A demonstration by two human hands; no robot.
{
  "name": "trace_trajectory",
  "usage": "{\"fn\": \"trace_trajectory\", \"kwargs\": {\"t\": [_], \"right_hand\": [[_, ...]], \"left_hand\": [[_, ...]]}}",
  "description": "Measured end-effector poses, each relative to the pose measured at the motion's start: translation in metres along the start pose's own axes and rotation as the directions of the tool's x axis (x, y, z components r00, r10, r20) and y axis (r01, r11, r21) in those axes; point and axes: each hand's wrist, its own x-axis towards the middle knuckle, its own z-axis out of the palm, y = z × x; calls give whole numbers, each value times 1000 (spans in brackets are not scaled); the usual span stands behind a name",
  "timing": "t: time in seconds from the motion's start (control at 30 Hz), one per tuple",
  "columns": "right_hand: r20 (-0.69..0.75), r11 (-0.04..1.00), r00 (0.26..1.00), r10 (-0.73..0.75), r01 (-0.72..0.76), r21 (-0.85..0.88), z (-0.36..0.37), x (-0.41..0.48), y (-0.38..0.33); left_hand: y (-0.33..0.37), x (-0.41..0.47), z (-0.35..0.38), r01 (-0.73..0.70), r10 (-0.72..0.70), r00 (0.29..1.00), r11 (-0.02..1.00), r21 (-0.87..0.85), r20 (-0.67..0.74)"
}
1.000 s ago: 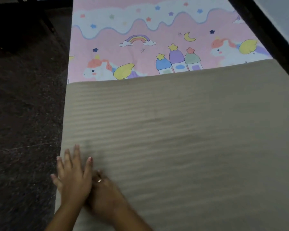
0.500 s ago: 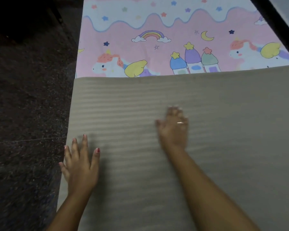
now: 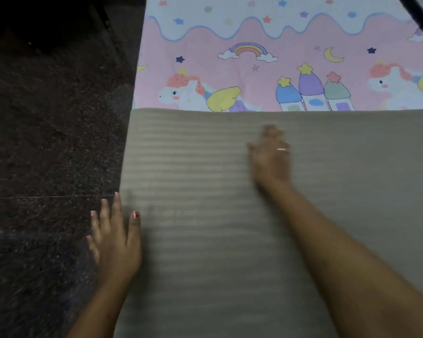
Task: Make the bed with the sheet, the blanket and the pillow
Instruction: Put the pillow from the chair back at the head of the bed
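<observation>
**Both palms flat on the beige blanket**

A beige blanket with fine horizontal ribs covers the near part of the bed, from the bottom of the view up to a straight edge running across the upper third. Beyond that edge lies the sheet, pink with a wavy white band, stars, a rainbow, a moon, small houses and 2 winged unicorns. The blanket overlaps the lower part of the print.

The left hand lies at the blanket's left edge with its fingers straight and slightly spread, gripping nothing. The thumb (its nail painted red) rests on the blanket, while the 4 fingers reach past the edge over the dark speckled floor. Whether those fingertips touch the floor or the side of the bed cannot be told.

The right hand is blurred. It lies palm down near the middle of the blanket, just short of the top edge, fingers extended toward the sheet and closed around nothing. A thin ring shows on 1 finger. Its forearm stretches across the blanket from the lower right corner.

A faint seam line crosses the floor, ending near the left fingertips. A dark strip borders the sheet at the upper right.
</observation>
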Motion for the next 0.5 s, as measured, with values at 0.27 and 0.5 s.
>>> {"fn": "trace_trajectory", "kwargs": {"t": [0.27,0.5], "right_hand": [[119,963,993,0,32,-269,23,22,-33],[239,928,908,-344,368,-60,96,-101,-208]], "left_hand": [[-44,3,1,56,-55,997,998,-5,49],[-82,-16,-5,231,-232,973,967,-102,4]]}}
